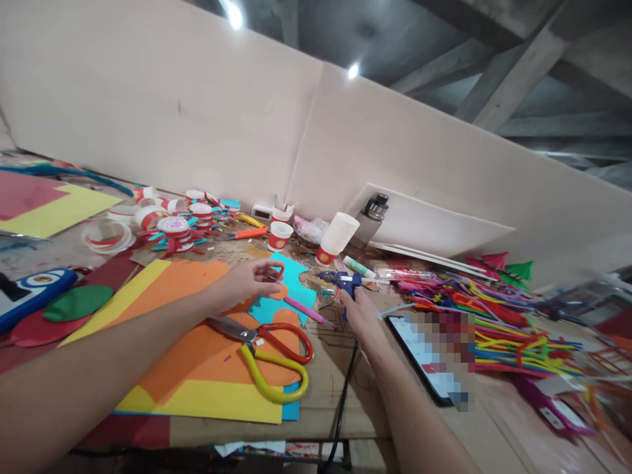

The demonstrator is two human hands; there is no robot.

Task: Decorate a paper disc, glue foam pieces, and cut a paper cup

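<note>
My right hand (359, 309) is wrapped round a blue glue gun (348, 282), its nozzle pointing left and its black cord hanging over the table's front edge. My left hand (251, 283) is closed over the coloured paper, with a small red piece at its fingertips. Just beside those fingers is a small orange disc (280, 291). A pink pen (306, 309) lies partly on the cut blue paper (291, 271). Below the left hand, scissors (249, 336) with red and yellow handles rest on orange paper (178, 342).
Paper cups (280, 236) and a cup stack (338, 237) stand behind the hands, near a bottle (370, 220). Cup crafts (175, 234) sit at back left. A phone (419, 359) and colourful pipe cleaners (503, 329) lie to the right.
</note>
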